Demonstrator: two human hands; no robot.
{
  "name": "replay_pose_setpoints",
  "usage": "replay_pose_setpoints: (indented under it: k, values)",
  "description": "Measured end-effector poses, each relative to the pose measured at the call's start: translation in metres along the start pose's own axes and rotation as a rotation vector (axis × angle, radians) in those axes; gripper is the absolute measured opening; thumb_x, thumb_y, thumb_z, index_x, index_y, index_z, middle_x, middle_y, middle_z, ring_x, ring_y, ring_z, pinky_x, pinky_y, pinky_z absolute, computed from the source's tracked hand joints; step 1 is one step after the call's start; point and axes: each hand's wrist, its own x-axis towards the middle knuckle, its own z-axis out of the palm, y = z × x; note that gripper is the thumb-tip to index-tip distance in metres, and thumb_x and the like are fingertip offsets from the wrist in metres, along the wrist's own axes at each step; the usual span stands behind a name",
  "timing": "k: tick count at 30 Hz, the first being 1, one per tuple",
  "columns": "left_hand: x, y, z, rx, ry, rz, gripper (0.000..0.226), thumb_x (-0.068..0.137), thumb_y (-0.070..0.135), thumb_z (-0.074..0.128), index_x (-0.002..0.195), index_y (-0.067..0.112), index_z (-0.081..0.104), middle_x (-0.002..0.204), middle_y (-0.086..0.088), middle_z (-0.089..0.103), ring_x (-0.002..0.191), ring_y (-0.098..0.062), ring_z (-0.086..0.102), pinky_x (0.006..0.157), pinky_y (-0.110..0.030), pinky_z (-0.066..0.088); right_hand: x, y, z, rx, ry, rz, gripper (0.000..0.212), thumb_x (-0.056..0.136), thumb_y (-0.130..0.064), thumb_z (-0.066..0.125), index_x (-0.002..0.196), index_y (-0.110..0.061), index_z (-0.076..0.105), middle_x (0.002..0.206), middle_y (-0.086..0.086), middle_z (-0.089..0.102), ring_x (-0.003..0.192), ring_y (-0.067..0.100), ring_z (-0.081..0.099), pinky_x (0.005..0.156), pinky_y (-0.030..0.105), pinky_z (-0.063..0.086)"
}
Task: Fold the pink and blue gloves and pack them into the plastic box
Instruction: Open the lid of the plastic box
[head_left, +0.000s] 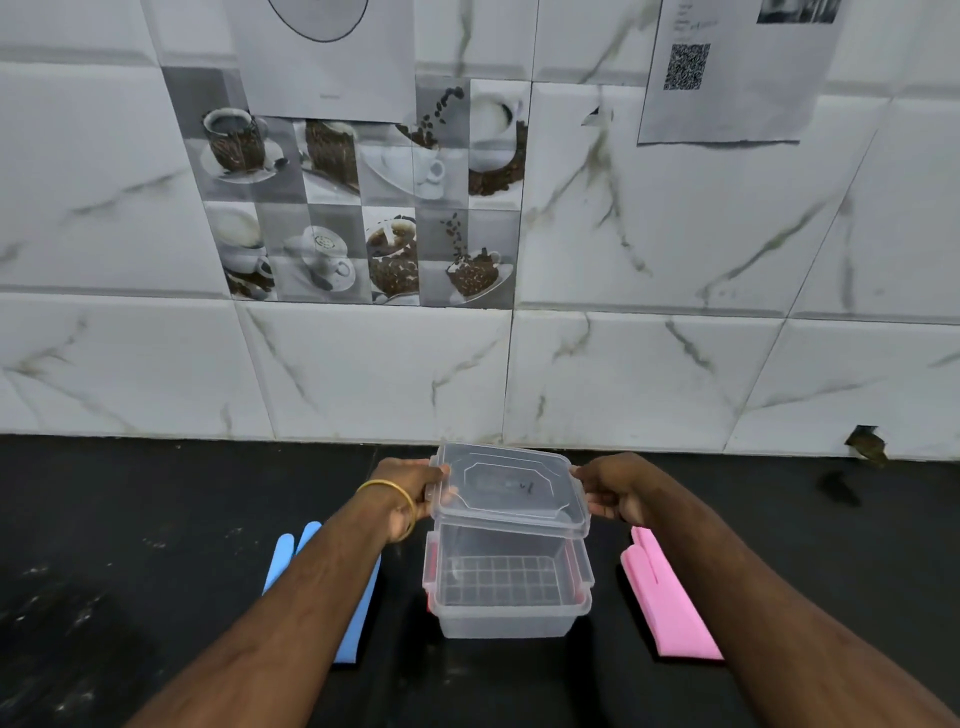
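Black counter (156, 519) w/ box (506, 618), blue glove (358, 613), pink glove (670, 608).

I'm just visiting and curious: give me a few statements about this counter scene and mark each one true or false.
1. Both hands hold the clear lid above the plastic box. True: the left hand grips one end and the right hand the other.
2. The pink glove is already inside the box. False: the pink glove lies on the black counter, right of the box.
3. The blue glove lies left of the box, partly under the left forearm. True.
4. The box is full. False: nothing shows inside, only its gridded bottom.
5. A gold bangle is on the right wrist. False: it is on the left wrist.
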Motion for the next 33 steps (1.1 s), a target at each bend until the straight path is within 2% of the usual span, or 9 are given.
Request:
replay_pose_setpoints:
  k: [5,8,10,15,18,20,23,27,33]
  values:
    - [0.019,0.017,0.017,0.049,0.100,0.078,0.009,0.086,-0.008,0.063,0.094,-0.004,0.062,0.083,-0.020,0.065,0.059,-0.025,0.067,0.047,-0.026,0.057,0.018,-0.025,-0.001,0.101,0.043,-0.026,0.009,0.092,-0.005,0.064,0.083,-0.006,0.065,0.061,0.006,0.060,0.049,0.013,0.053,0.041,0.019,0.046]
    - [0.033,0.018,0.028,0.209,0.276,0.244,0.017,0.085,0.004,0.069,0.099,0.005,0.060,0.074,-0.009,0.065,0.060,-0.020,0.065,0.054,-0.024,0.054,0.030,-0.034,0.006,0.093,0.164,-0.229,0.008,0.084,0.010,0.063,0.091,0.008,0.065,0.081,0.027,0.065,0.070,0.027,0.066,0.057,0.030,0.046]
    - [0.039,0.018,0.037,0.319,0.366,0.345,0.022,0.085,0.017,0.071,0.103,0.008,0.061,0.088,-0.005,0.066,0.076,-0.021,0.062,0.070,-0.024,0.047,0.035,-0.036,0.014,-0.031,0.287,-0.356,0.021,0.080,0.011,0.060,0.097,0.005,0.069,0.097,0.024,0.068,0.090,0.033,0.066,0.071,0.036,0.049]
    - [0.052,0.011,0.050,0.171,0.449,0.367,0.041,0.090,0.047,0.059,0.096,0.006,0.063,0.101,-0.014,0.067,0.088,-0.029,0.061,0.081,-0.035,0.049,0.044,-0.027,0.026,0.105,0.366,-0.489,0.027,0.085,-0.005,0.055,0.105,-0.008,0.072,0.099,-0.001,0.067,0.092,0.018,0.062,0.072,0.021,0.050]
    - [0.056,0.005,0.048,0.039,0.491,0.310,0.046,0.093,0.053,0.048,0.081,0.010,0.060,0.083,-0.012,0.064,0.074,-0.025,0.057,0.077,-0.036,0.050,0.050,-0.018,0.030,0.375,0.415,-0.457,0.025,0.090,-0.015,0.056,0.095,0.006,0.068,0.087,0.015,0.067,0.082,0.028,0.058,0.081,0.038,0.054]
    - [0.059,0.001,0.045,-0.065,0.463,0.280,0.040,0.093,0.048,0.054,0.079,0.010,0.059,0.072,-0.008,0.064,0.068,-0.022,0.059,0.074,-0.037,0.053,0.054,-0.013,0.030,0.502,0.440,-0.411,0.029,0.089,-0.019,0.061,0.083,0.009,0.065,0.079,0.024,0.065,0.070,0.029,0.057,0.086,0.052,0.056]
    - [0.064,-0.006,0.039,-0.129,0.412,0.241,0.023,0.090,0.027,0.066,0.078,0.009,0.061,0.069,-0.010,0.064,0.065,-0.021,0.061,0.072,-0.037,0.056,0.060,-0.005,0.026,0.499,0.433,-0.383,0.033,0.086,-0.027,0.073,0.069,0.000,0.066,0.066,0.009,0.064,0.064,0.017,0.060,0.077,0.041,0.060]
    - [0.075,-0.013,0.031,-0.004,0.391,0.183,0.006,0.083,0.007,0.067,0.076,0.007,0.066,0.072,-0.013,0.065,0.065,-0.022,0.059,0.061,-0.031,0.054,0.070,0.007,0.023,0.393,0.399,-0.353,0.009,0.082,-0.008,0.076,0.090,-0.006,0.071,0.090,0.009,0.072,0.086,0.023,0.068,0.084,0.043,0.061]
    - [0.090,-0.020,0.013,0.342,0.316,0.173,0.012,0.078,-0.002,0.074,0.087,0.004,0.071,0.080,-0.015,0.072,0.064,-0.020,0.061,0.055,-0.026,0.052,0.090,0.030,0.025,0.291,0.309,-0.234,0.020,0.079,0.008,0.070,0.095,-0.004,0.073,0.092,0.017,0.075,0.083,0.030,0.071,0.079,0.046,0.062]
